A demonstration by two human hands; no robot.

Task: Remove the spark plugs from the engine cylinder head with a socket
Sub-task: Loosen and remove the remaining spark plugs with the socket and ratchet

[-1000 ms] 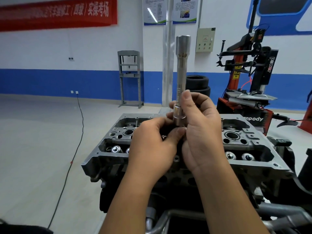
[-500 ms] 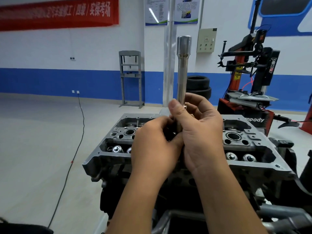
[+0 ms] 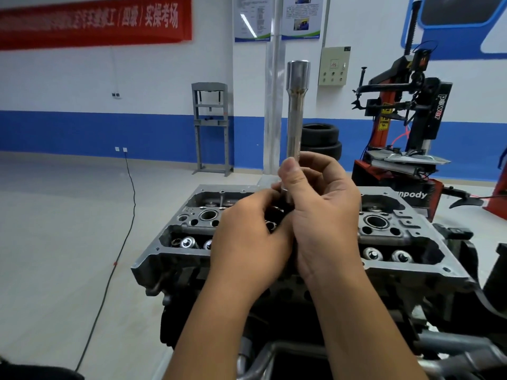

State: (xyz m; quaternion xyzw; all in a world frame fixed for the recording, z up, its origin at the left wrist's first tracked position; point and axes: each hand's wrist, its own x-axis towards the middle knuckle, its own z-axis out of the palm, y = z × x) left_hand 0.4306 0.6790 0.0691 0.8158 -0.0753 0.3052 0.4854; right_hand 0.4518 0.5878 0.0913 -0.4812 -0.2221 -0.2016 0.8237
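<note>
Both hands are working together just above the cylinder head — the right hand is gripping the long spark plug socket, the left hand pinching something hidden at its base. The socket is standing upright, open end pointing up. It probably needs holding steady while the base piece seats squarely — no wobble.
</note>
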